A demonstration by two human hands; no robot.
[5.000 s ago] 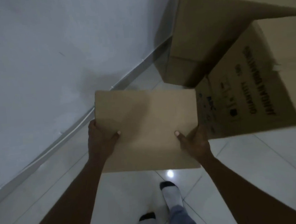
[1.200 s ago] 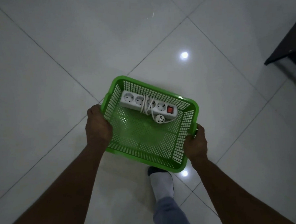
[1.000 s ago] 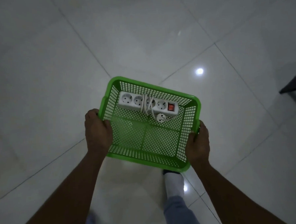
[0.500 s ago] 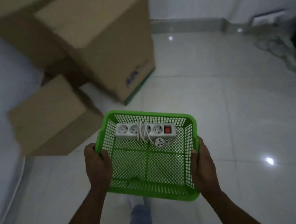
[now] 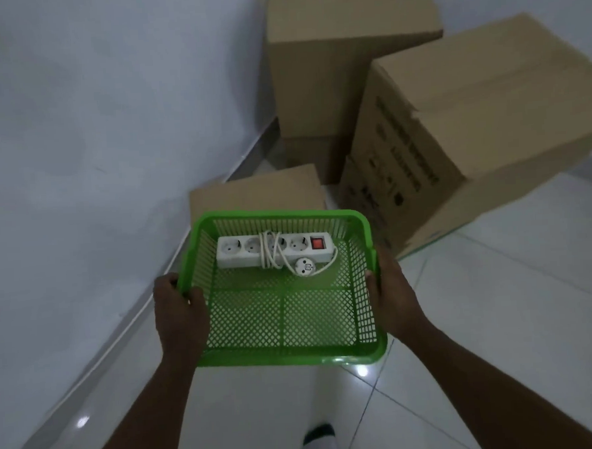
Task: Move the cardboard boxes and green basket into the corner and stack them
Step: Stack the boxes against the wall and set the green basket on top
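A: Where's the basket (image 5: 286, 322)?

B: Off the floor, held near the middle. The left hand (image 5: 181, 312) grips its left rim, the right hand (image 5: 392, 296) its right rim. A white power strip (image 5: 275, 250) lies inside by the far wall, cord wound round it.

A: And the boxes?

B: A small box (image 5: 257, 193) sits just beyond the basket by the left wall (image 5: 94, 132). A tall box (image 5: 340, 50) stands far in the corner. A big box (image 5: 461, 126) is to the right, tilted.
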